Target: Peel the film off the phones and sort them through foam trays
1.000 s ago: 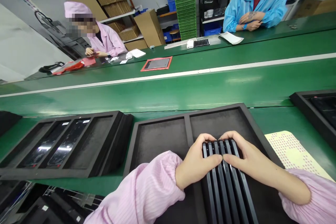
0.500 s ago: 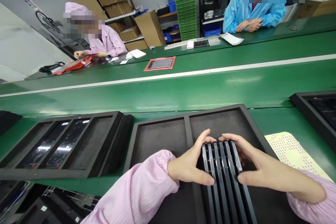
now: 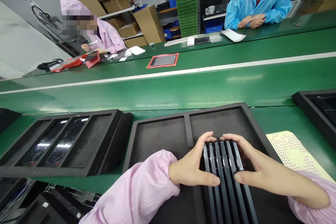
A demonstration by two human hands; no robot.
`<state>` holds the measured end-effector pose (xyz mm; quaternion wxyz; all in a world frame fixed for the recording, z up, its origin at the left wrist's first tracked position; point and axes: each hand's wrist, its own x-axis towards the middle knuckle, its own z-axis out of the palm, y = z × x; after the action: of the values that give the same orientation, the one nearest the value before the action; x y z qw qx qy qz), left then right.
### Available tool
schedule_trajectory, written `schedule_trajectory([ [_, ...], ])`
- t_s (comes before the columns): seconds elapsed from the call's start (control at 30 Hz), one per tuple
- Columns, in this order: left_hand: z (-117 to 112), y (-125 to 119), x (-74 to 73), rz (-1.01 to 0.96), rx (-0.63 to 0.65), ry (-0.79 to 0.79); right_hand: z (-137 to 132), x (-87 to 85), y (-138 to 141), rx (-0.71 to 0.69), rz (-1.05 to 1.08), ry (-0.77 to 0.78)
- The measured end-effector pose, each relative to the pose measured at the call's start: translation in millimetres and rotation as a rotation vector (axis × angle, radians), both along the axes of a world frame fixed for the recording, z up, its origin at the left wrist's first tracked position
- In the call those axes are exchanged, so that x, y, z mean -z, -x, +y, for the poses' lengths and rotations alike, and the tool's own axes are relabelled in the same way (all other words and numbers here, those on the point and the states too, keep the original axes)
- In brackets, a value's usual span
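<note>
Several slim dark devices (image 3: pixel 226 178), apparently phones or small tablets, stand on edge side by side in a row with narrow gaps between them. My left hand (image 3: pixel 195 171) grips the row from the left, its thumb lying over the near edges and its fingers around the far end. From the right, my right hand (image 3: pixel 252 168) holds the same row, thumb on top and fingers partly hidden behind. Under them lies a black foam tray (image 3: pixel 161 134) with wide compartments and a divider. The row's lower end runs out of view.
To the left, a stack of black trays (image 3: pixel 101 140) holds dark screens. A yellow dotted sheet (image 3: pixel 295 152) and another black tray (image 3: pixel 299 99) are at right. Behind runs a green conveyor (image 3: pixel 147 92), with a grey panel on red sheet (image 3: pixel 163 61) and two seated people beyond.
Both thumbs have shifted slightly inward over the devices; my hands still hold the row. Across the conveyor, the person in pink has moved a hand and the red material.
</note>
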<state>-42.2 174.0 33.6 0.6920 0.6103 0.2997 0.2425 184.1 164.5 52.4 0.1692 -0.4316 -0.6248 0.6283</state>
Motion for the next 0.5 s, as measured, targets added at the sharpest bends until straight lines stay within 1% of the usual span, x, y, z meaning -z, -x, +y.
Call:
schedule_trajectory([
  [0.07, -2.3, -4.2, -3.0, 0.035, -0.053, 0.015, -1.5, 0.1, 2.5, 0.038, -0.045, -0.027],
  [0.13, -3.4, -7.3, -6.5, 0.065, -0.072, 0.023, -2.0, 0.1, 4.5, 0.054, -0.067, -0.038],
  [0.27, -4.1, -13.0, -10.9, 0.02, -0.089, 0.077, -2.2, -1.3, 8.6, 0.076, -0.12, -0.055],
  [0.37, -6.7, -19.3, -12.9, 0.039, -0.171, 0.114, -3.8, -2.7, 12.7, 0.123, -0.175, -0.096],
  [0.5, -10.8, -26.4, -15.0, 0.092, -0.234, 0.072, -7.5, -0.8, 16.2, 0.201, -0.18, -0.141],
])
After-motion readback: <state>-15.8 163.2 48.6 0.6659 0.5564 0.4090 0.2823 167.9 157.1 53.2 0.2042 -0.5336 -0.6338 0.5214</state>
